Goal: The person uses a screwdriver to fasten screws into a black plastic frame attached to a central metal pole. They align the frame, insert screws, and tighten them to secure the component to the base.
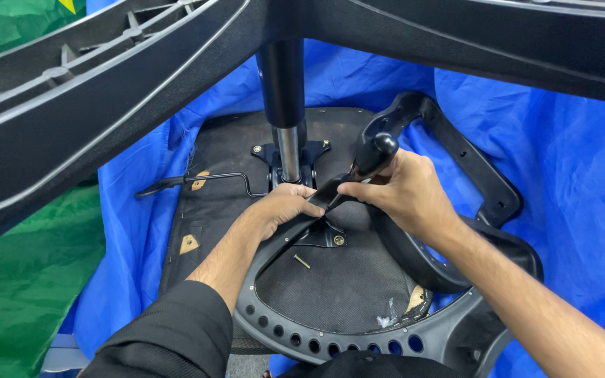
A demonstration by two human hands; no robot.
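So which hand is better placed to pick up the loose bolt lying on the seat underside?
Probably the left hand: it rests on the armrest, nearest the bolt. The right hand grips a screwdriver.

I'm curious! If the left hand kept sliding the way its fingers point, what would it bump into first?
Probably the right hand: the left hand points right along the black armrest bracket, fingertips nearly touching it already.

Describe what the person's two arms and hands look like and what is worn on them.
Both hands are bare, with no gloves, rings or watch visible. The left hand comes out of a dark, finely ribbed sleeve pushed up near the elbow. The right hand and forearm are uncovered; no sleeve shows.
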